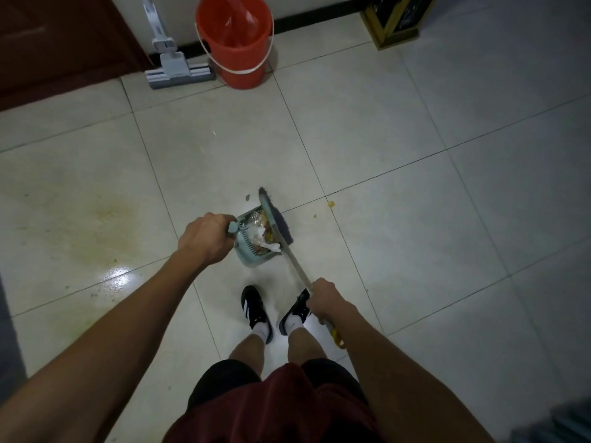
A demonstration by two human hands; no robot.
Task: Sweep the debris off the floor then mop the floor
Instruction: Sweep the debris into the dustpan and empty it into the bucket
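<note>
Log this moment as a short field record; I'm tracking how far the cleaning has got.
left hand: grips dustpan handle
right hand: grips broom handle
dustpan contents: wrappers, tissue, scraps
left on floor: orange bits right of broom; yellowish stain
mop: by wall, untouched
red bucket: beside mop
stage: sweeping, mopping not begun

Glossy tiled floor (383, 139), shiny red plastic bucket (238, 55), pale matt plastic dustpan (248, 254), crumpled paper debris (265, 243)

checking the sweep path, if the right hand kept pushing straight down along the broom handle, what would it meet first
Likely the broom head, pressed against the mouth of the dustpan that the left hand holds. The right hand grips the handle, which runs straight to it; depth is hard to judge.
</note>
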